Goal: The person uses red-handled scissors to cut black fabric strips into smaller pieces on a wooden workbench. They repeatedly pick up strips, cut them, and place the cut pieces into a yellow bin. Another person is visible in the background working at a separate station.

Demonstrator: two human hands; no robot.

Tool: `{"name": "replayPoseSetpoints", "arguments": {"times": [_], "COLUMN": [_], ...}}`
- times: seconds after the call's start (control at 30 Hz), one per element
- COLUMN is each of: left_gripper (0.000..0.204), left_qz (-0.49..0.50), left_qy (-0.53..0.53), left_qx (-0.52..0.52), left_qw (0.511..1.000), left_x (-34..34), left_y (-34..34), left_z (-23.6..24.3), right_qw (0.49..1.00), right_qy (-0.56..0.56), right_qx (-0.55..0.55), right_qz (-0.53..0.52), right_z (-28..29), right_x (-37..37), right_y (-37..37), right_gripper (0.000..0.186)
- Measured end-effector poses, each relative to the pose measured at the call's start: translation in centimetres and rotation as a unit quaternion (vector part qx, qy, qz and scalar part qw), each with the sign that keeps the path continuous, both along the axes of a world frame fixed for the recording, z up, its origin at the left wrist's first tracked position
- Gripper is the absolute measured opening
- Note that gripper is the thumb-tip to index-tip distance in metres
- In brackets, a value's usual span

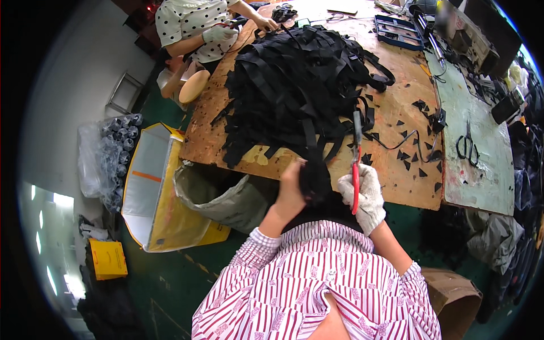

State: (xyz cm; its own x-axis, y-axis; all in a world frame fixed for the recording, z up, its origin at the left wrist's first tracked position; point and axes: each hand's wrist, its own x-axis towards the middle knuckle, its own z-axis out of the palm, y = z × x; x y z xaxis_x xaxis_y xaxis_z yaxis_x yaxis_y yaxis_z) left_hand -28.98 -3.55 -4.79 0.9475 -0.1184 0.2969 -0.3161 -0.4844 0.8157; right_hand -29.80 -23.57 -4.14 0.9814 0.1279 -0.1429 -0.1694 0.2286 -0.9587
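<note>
Black strap bundle [315, 180]: it hangs at the near edge of the wooden surface [197, 141], in front of our waist, between our two hands. Our bare left hand [290, 191] is clamped on its left side, though blur hides the exact finger placement. Our right hand [363, 195], in a pale knitted glove, is closed around a slim red-handled tool [356, 184]. The bundle lies to the left of that tool, near but apart from it. Both long axes run roughly away from our body, nearly side by side, and the tool's narrow grey end points toward the far side of the surface. Our left hand is the nearer one, already touching the bundle.

Beyond our hands we see a broad heap of straps [294, 85], flat, matt and ribbon-like, tangled into a mound with loose loops at its right. Small black triangular scraps [403, 156] dot the worn, scuffed wood. Farther right, dark-handled scissors [468, 146] rest on a pale green, paint-stained board [481, 184]. At the far left, a co-worker's gloved hand [219, 34] shows beside the heap.
</note>
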Motion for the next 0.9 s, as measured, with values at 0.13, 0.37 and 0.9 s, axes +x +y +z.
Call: {"name": "replayPoseSetpoints", "arguments": {"times": [0.13, 0.37, 0.9], "left_gripper": [0.012, 0.015, 0.026], "left_qz": [0.152, 0.107, -0.092], "left_qy": [-0.164, -0.278, -0.187], "left_qx": [-0.134, -0.414, 0.397], "left_qw": [0.965, 0.860, 0.894], "left_x": [2.1, 2.8, 19.1], "left_y": [3.3, 9.5, 2.4], "left_z": [7.5, 17.0, 3.0], "right_qw": [0.998, 0.988, 0.986], "right_qy": [0.045, 0.094, 0.124], "right_qx": [-0.012, 0.014, 0.010], "right_qz": [-0.031, -0.119, -0.107], "right_z": [0.8, -0.7, -0.7], "right_x": [0.5, -0.3, -0.8], "right_y": [-1.5, -2.7, -2.5], "right_gripper": [0.047, 0.043, 0.042]}}
